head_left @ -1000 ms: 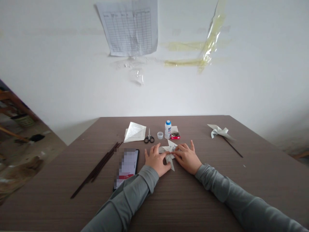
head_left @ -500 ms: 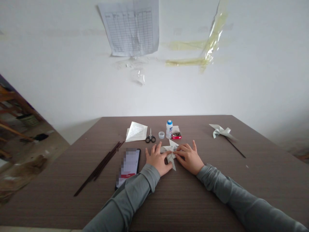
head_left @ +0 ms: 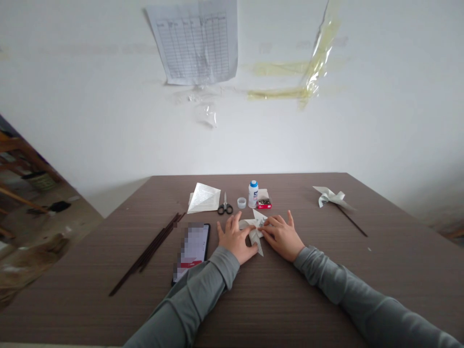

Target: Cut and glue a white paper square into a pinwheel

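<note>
A paper pinwheel (head_left: 257, 234) lies on the table between my hands, its blades folded in toward the centre. My left hand (head_left: 235, 240) holds it from the left, index fingertip pressed at the centre and thumb on the lower blade, while the other fingers spread over the table. From the right, my right hand (head_left: 283, 237) has its thumb and index finger closed at the pinwheel's middle, with the little finger raised. Whatever is under the fingertips at the centre is hidden.
Behind are folded printed paper (head_left: 205, 198), scissors (head_left: 225, 208), a small translucent cup (head_left: 241, 203), a blue-capped white bottle (head_left: 253, 194) and a red box of small metal pieces (head_left: 264, 205). At left lie dark sticks (head_left: 150, 249) and a phone (head_left: 192, 251); at right, a pinwheel on a stick (head_left: 331, 197).
Both hands stay on the paper pinwheel in nearly the same pose. The whole view has shifted very slightly; nothing else has visibly moved.
</note>
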A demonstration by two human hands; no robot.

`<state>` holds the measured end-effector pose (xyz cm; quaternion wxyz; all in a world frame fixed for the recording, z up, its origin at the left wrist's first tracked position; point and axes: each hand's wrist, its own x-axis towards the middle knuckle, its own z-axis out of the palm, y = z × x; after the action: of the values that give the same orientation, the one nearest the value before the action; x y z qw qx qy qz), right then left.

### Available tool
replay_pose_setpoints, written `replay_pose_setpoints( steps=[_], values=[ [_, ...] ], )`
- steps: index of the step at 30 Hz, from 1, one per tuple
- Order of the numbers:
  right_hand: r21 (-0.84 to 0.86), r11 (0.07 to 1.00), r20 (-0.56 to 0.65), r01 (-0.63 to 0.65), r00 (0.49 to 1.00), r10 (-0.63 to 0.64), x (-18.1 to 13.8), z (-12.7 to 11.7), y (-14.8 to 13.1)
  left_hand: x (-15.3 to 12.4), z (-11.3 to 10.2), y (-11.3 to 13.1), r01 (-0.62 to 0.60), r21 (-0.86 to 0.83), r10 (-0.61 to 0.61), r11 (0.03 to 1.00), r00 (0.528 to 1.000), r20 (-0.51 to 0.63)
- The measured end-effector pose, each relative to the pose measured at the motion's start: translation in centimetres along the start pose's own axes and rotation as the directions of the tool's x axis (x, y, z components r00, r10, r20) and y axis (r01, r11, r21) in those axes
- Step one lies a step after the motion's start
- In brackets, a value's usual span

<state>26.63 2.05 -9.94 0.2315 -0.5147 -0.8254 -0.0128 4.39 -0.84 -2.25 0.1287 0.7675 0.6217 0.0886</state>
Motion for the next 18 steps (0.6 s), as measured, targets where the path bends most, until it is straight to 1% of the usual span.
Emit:
replay_pose_setpoints(
  steps=[3, 6, 12, 18],
  values=[
    [-0.007, 1.000, -0.003, 0.000, 1.000, 0.000, 0.05, 0.10, 0.10, -0.21, 0.19, -0.10, -0.022, 0.002, 0.022, 1.000, 0.999, -0.029],
    [0.002, 1.000, -0.004, 0.002, 1.000, -0.002, 0.06, 0.21, 0.23, -0.39, 0.27, -0.16, -0.031, 0.013, 0.031, 0.999, 0.999, -0.011],
    [0.049, 0.999, -0.016, -0.019, 1.000, 0.020, -0.13, 0.43, 0.34, -0.47, -0.06, -0.16, -0.008, 0.019, 0.008, 1.000, 1.000, 0.016],
    [0.094, 0.996, -0.067, -0.001, 0.998, 0.007, -0.30, 0.56, 0.57, -0.47, -0.15, -0.23, -0.003, 0.022, 0.002, 1.000, 0.999, 0.040]
  ],
)
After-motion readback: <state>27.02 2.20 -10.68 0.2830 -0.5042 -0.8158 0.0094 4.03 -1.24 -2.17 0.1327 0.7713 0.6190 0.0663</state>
